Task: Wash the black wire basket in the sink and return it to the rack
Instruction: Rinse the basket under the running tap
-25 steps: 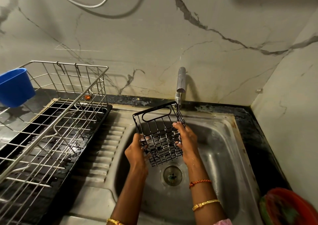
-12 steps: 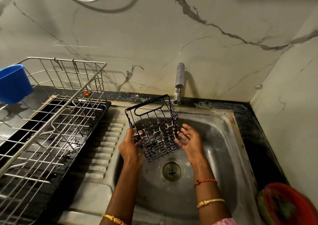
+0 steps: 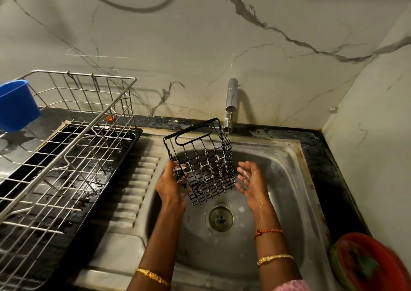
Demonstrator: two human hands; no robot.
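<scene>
The black wire basket (image 3: 202, 159) hangs tilted over the steel sink (image 3: 287, 175), just below the tap (image 3: 230, 104), with soap foam on its wires. My left hand (image 3: 172, 183) grips its lower left side, fingers curled into the mesh. My right hand (image 3: 250, 178) is beside the basket's right side, apart from it, palm turned inward with fingers spread and soapy. The steel wire rack (image 3: 66, 148) stands on a black drip tray (image 3: 73, 190) to the left of the sink.
A blue plastic cup (image 3: 16, 106) hangs on the rack's far left. A red bowl (image 3: 369, 261) sits on the counter at the lower right. The sink drain (image 3: 220, 217) lies below the basket. Marble walls close in behind and to the right.
My right hand has let go of the basket and moved off to the right. The left hand has shifted the basket slightly left and up while still holding it.
</scene>
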